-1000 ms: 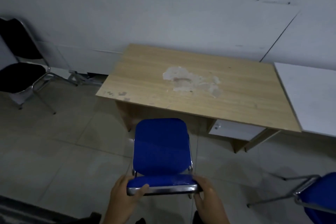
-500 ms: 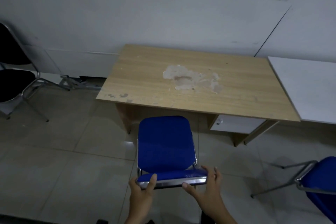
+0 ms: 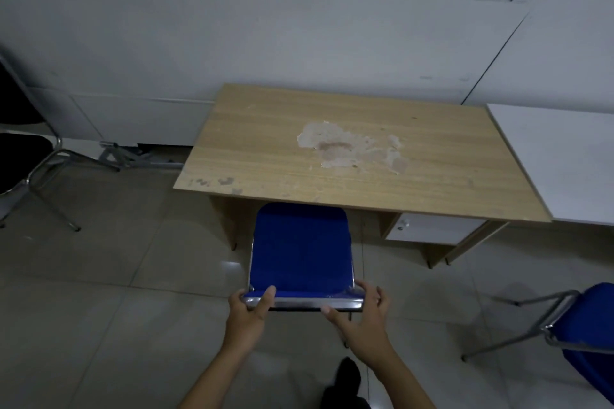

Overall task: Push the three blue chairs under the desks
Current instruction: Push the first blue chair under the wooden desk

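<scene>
Head view, dim light. Blue chair (image 3: 300, 251) stands on the tiled floor (image 3: 109, 276) directly in front of the wooden worktop (image 3: 349, 156), its seat front just under the near edge; most of the seat is out in the open.

Left hand (image 3: 247, 314) grips the left end of the chrome top rail of the chair back, thumb over the front, fingers (image 3: 241, 296) curled round the rail. Right hand (image 3: 363, 319) is at the right end of the rail, fingers spread and loosely curved, thumb below the rail; cannot tell if it is gripping or only resting.

Second blue chair (image 3: 584, 329) at far right edge, well apart from the worktop, partly cut off. White worktop (image 3: 564, 159) adjoins the wooden one on the right. Black chair (image 3: 20, 156) at far left by the wall (image 3: 265, 16).
</scene>
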Demonstrator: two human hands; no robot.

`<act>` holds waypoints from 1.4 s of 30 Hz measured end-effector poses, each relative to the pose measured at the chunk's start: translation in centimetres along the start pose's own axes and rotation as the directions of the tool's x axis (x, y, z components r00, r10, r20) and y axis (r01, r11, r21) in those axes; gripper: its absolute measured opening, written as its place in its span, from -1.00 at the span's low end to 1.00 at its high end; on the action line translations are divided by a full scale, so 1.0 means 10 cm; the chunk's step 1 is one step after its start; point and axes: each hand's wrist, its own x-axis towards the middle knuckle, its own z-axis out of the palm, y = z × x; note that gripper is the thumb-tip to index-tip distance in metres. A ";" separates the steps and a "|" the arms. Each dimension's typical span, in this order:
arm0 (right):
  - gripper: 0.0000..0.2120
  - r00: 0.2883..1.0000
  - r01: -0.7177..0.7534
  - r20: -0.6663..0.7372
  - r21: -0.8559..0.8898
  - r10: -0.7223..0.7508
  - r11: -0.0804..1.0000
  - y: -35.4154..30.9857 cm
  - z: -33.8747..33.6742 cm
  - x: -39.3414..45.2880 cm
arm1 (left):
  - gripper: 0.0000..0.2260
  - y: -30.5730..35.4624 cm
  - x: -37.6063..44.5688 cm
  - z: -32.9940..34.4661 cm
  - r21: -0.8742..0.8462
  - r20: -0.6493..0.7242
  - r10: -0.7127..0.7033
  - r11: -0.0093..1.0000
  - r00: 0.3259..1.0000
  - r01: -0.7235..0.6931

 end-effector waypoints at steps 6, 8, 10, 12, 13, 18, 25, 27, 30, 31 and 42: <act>-0.21 0.999 0.011 0.043 0.015 -0.012 1.000 -0.18 -0.09 0.33 | -0.25 0.22 0.27 0.09 0.005 0.039 0.031 0.999 0.999 -0.031; -0.21 0.999 0.006 0.048 0.031 -0.008 1.000 -0.23 -0.11 0.47 | -0.25 0.31 0.37 0.14 0.001 0.046 0.037 0.999 0.998 -0.037; -0.20 0.999 0.001 0.045 0.035 -0.003 0.999 -0.28 -0.11 0.64 | -0.24 0.41 0.50 0.18 0.001 0.046 0.038 0.999 0.998 -0.038; -0.19 0.999 -0.004 0.041 0.036 0.002 0.999 -0.34 -0.10 0.82 | -0.20 0.53 0.63 0.20 -0.005 0.041 0.040 0.999 0.998 -0.039; -0.19 0.999 -0.009 0.040 0.038 0.007 0.999 -0.37 -0.10 0.91 | -0.16 0.59 0.71 0.21 -0.005 0.039 0.042 0.999 0.998 -0.042; -0.15 1.000 -0.014 0.013 0.034 0.014 0.999 -0.51 -0.05 1.29 | -0.16 0.87 1.07 0.26 0.006 0.037 0.044 0.999 0.998 -0.045; -0.09 1.000 -0.027 0.013 0.057 0.027 0.998 -0.70 0.10 1.68 | -0.22 1.15 1.50 0.29 0.039 0.036 0.069 0.997 0.997 -0.070; -0.14 0.999 -0.037 0.010 0.055 0.036 0.998 -0.78 0.12 1.79 | -0.23 1.24 1.62 0.30 0.064 0.034 0.067 0.996 0.997 -0.069; -0.17 0.999 -0.050 -0.001 0.052 0.050 0.997 -0.89 0.14 1.95 | -0.22 1.35 1.80 0.31 0.090 0.028 0.061 0.994 0.998 -0.064; -0.19 0.999 -0.049 0.000 0.052 0.049 0.997 -0.92 0.16 1.98 | -0.21 1.37 1.84 0.31 0.099 0.023 0.060 0.993 0.998 -0.062; -0.11 0.987 -0.099 0.113 -0.109 0.111 0.989 -0.95 0.13 2.03 | -0.24 1.44 1.59 0.44 0.199 -0.143 0.128 0.975 0.981 -0.098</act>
